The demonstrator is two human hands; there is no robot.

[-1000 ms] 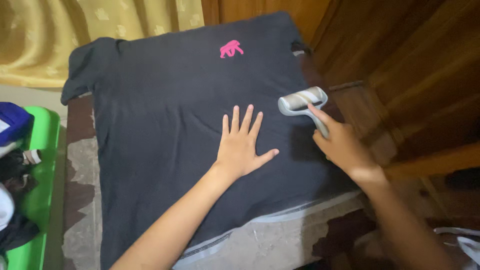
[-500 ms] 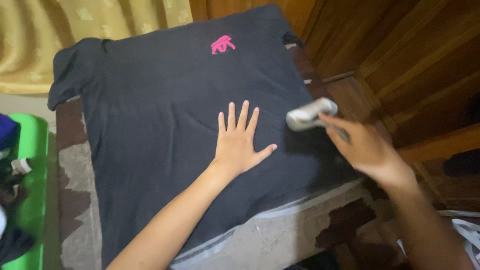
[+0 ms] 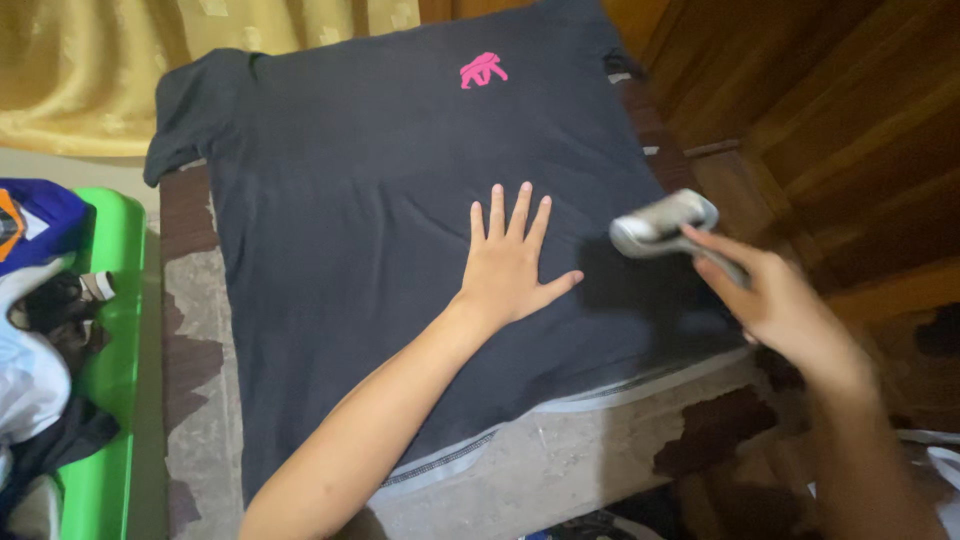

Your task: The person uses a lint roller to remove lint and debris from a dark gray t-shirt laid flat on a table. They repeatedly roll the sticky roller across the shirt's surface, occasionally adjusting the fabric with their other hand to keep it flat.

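Note:
A dark navy T-shirt (image 3: 380,190) with a small pink emblem (image 3: 483,70) lies spread flat over a worn table top. My left hand (image 3: 515,265) rests palm down on the shirt's middle, fingers spread. My right hand (image 3: 780,300) grips the handle of a grey lint roller (image 3: 662,223), whose roller head sits at the shirt's right edge, just right of my left hand.
A green plastic basket (image 3: 105,300) with heaped clothes stands at the left. A yellow patterned curtain (image 3: 90,60) hangs behind the table. Dark wooden furniture (image 3: 840,110) rises close on the right. The table's patchy top (image 3: 590,450) shows below the shirt's hem.
The lint roller has travelled down the shirt's right side toward me. My left hand has stayed flat on the fabric. The view has shifted slightly.

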